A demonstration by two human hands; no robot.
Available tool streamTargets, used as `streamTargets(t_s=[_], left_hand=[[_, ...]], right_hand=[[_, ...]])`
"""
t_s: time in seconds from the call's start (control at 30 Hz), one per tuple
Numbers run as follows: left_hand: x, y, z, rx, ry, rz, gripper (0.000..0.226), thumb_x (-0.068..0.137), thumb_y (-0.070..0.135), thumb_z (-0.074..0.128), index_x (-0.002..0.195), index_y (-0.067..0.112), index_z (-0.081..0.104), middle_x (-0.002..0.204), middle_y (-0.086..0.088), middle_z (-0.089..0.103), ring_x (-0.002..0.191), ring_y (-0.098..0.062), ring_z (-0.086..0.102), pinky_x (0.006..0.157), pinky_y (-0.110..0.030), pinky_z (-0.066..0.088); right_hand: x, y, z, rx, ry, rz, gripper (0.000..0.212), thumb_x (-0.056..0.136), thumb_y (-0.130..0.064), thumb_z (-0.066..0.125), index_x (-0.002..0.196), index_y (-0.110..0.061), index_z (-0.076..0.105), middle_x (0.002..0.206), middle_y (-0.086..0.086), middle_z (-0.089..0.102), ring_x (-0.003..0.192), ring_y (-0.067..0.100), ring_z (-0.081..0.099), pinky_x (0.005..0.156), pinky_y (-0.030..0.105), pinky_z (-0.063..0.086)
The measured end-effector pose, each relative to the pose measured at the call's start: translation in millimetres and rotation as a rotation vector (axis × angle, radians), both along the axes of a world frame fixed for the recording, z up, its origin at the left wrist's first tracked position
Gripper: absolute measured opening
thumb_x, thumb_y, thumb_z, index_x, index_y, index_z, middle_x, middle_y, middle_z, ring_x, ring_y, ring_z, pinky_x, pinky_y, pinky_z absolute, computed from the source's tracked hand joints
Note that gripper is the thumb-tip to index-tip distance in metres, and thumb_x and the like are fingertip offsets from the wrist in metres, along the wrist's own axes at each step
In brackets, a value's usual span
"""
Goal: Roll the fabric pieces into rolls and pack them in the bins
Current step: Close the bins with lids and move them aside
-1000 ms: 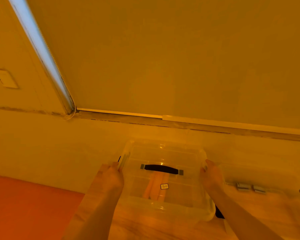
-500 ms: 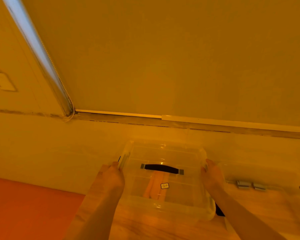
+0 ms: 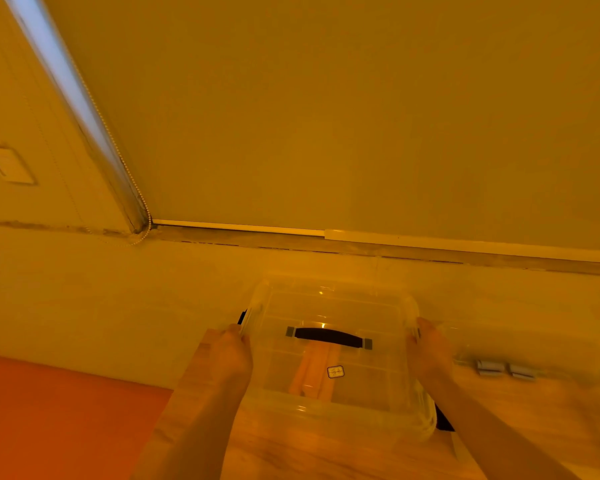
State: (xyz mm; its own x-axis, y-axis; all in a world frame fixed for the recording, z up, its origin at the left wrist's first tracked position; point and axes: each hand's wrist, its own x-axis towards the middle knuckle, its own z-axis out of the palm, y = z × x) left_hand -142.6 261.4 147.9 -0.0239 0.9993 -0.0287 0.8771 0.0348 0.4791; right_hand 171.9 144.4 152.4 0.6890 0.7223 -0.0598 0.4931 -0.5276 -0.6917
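1. Between my two hands sits the clear bin (image 3: 333, 375) on the wooden bench (image 3: 291, 452), its see-through lid (image 3: 333, 306) with a black handle (image 3: 328, 337) lying across the top. Through the plastic I can see a pale roll of fabric (image 3: 314, 374) lying on the bin's floor, under the handle.
2. My left hand (image 3: 231, 356) grips the lid's left edge with curled fingers; my right hand (image 3: 428, 351) grips the right edge the same way.
3. I judge the step to be handling the lid on a bin that holds at least one roll. Whether I am seating it or lifting it off, I cannot tell.
4. If closing, the next move calls for even pressure on both sides so that the edges seat. If opening, a level lift.
5. Hard to make out: the dim amber light flattens everything. My fingertips are hidden behind the lid's rim. A second clear bin (image 3: 520, 344) to the right is nearly invisible except for two grey clips (image 3: 504, 368). A dark shape (image 3: 442, 419) by my right forearm may be a latch. Any unrolled fabric lies out of view.
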Motion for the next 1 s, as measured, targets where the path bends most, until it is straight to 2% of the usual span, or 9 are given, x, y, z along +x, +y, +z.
streamTargets(t_s=[0.13, 0.27, 0.37, 0.53, 0.67, 0.77, 0.87, 1.0], left_hand=[[3, 0, 1, -0.001, -0.026, 0.013, 0.019, 0.097, 0.019, 0.046, 0.106, 0.009, 0.06, 0.089, -0.006, 0.062, 0.077, -0.02, 0.063, 0.067, -0.034, 0.056], [4, -1, 4, 0.02, -0.019, 0.013, 0.021, 0.097, 0.018, 0.046, 0.105, 0.006, 0.061, 0.091, -0.007, 0.062, 0.078, -0.02, 0.061, 0.06, -0.028, 0.048], [4, -1, 5, 0.02, -0.018, 0.015, 0.02, 0.097, 0.02, 0.046, 0.104, 0.008, 0.06, 0.088, -0.005, 0.061, 0.075, -0.018, 0.061, 0.058, -0.027, 0.047], [0, 1, 4, -0.013, -0.053, 0.04, 0.019, 0.098, 0.019, 0.044, 0.104, 0.008, 0.058, 0.091, -0.006, 0.061, 0.078, -0.019, 0.062, 0.059, -0.026, 0.05], [0, -3, -2, 0.019, -0.065, 0.068, 0.02, 0.099, 0.014, 0.041, 0.103, 0.004, 0.057, 0.089, -0.003, 0.052, 0.074, -0.014, 0.052, 0.048, -0.014, 0.03], [3, -4, -5, 0.039, -0.082, 0.082, 0.021, 0.1, 0.013, 0.04, 0.102, 0.001, 0.057, 0.094, -0.008, 0.055, 0.075, -0.014, 0.048, 0.049, -0.014, 0.028], [5, -2, -3, 0.038, -0.074, 0.089, 0.022, 0.1, 0.013, 0.041, 0.105, 0.0, 0.058, 0.095, -0.009, 0.055, 0.077, -0.014, 0.048, 0.056, -0.017, 0.034], [5, -1, -2, 0.007, -0.081, 0.091, 0.022, 0.1, 0.013, 0.041, 0.106, 0.001, 0.059, 0.094, -0.008, 0.054, 0.079, -0.018, 0.053, 0.056, -0.016, 0.036]], right_hand=[[0, 2, 1, -0.003, 0.0, -0.003, 0.036, 0.096, -0.012, 0.048, 0.131, -0.005, 0.048, 0.111, 0.016, 0.06, 0.091, 0.026, 0.062, 0.069, 0.032, 0.052], [-1, 5, 0, -0.014, -0.02, -0.015, 0.037, 0.096, -0.014, 0.047, 0.132, -0.006, 0.047, 0.11, 0.016, 0.061, 0.092, 0.028, 0.063, 0.073, 0.037, 0.056], [-1, 9, 2, -0.02, -0.017, -0.017, 0.036, 0.096, -0.011, 0.047, 0.131, -0.005, 0.048, 0.107, 0.016, 0.062, 0.092, 0.03, 0.064, 0.074, 0.038, 0.056], [-4, 16, 2, -0.054, -0.055, -0.005, 0.041, 0.097, -0.013, 0.047, 0.137, -0.009, 0.042, 0.106, 0.015, 0.063, 0.082, 0.024, 0.065, 0.062, 0.028, 0.053], [-8, 17, 0, -0.029, -0.053, -0.01, 0.038, 0.098, -0.012, 0.044, 0.135, -0.007, 0.043, 0.109, 0.016, 0.061, 0.08, 0.023, 0.062, 0.054, 0.023, 0.046], [-6, 16, -3, -0.026, -0.076, -0.005, 0.038, 0.097, -0.013, 0.045, 0.135, -0.007, 0.044, 0.107, 0.016, 0.062, 0.081, 0.023, 0.063, 0.058, 0.026, 0.049], [-5, 17, -4, -0.025, -0.072, -0.011, 0.039, 0.097, -0.013, 0.046, 0.136, -0.008, 0.044, 0.109, 0.016, 0.062, 0.087, 0.026, 0.064, 0.068, 0.033, 0.055], [-3, 19, -3, -0.022, -0.06, -0.014, 0.039, 0.096, -0.012, 0.046, 0.135, -0.008, 0.045, 0.106, 0.015, 0.064, 0.083, 0.025, 0.064, 0.067, 0.034, 0.056]])
